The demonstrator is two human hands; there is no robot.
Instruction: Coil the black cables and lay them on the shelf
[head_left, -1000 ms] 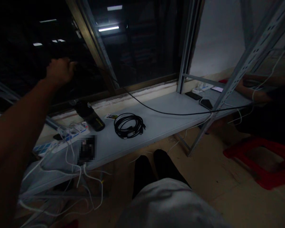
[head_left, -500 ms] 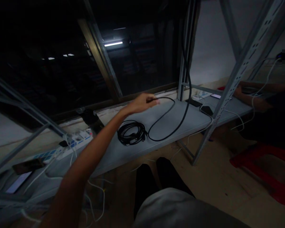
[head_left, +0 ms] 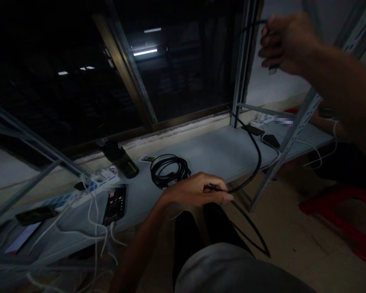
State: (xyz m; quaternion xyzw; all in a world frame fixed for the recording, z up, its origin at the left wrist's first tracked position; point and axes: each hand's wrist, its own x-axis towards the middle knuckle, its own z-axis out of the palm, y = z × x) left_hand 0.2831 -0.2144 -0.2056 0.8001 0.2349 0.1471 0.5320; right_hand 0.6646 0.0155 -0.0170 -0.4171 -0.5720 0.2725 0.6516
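Note:
My left hand [head_left: 201,189] is closed around a black cable [head_left: 256,158], in front of the shelf's front edge. From its fingers one stretch of that cable curves up past the metal post, and another hangs in a loop below. High on the right, my right hand [head_left: 288,42] grips the cable's end, and a metal-tipped connector [head_left: 272,70] sticks out beneath the fingers. Behind my left hand, a coil of black cable [head_left: 171,169] lies on the grey shelf [head_left: 207,150]. Whether the coil joins the held cable is hidden.
Left of the coil are a dark bottle [head_left: 122,160], a phone [head_left: 115,203] and power strips [head_left: 94,185] with tangled white cords. A slotted metal post [head_left: 299,118] stands to the right, near a red stool [head_left: 338,203] and another person's arm.
My left hand has drawn the cable from over the shelf's back down toward me. My right hand has come into view holding the connector end. The bottle and phone now show uncovered.

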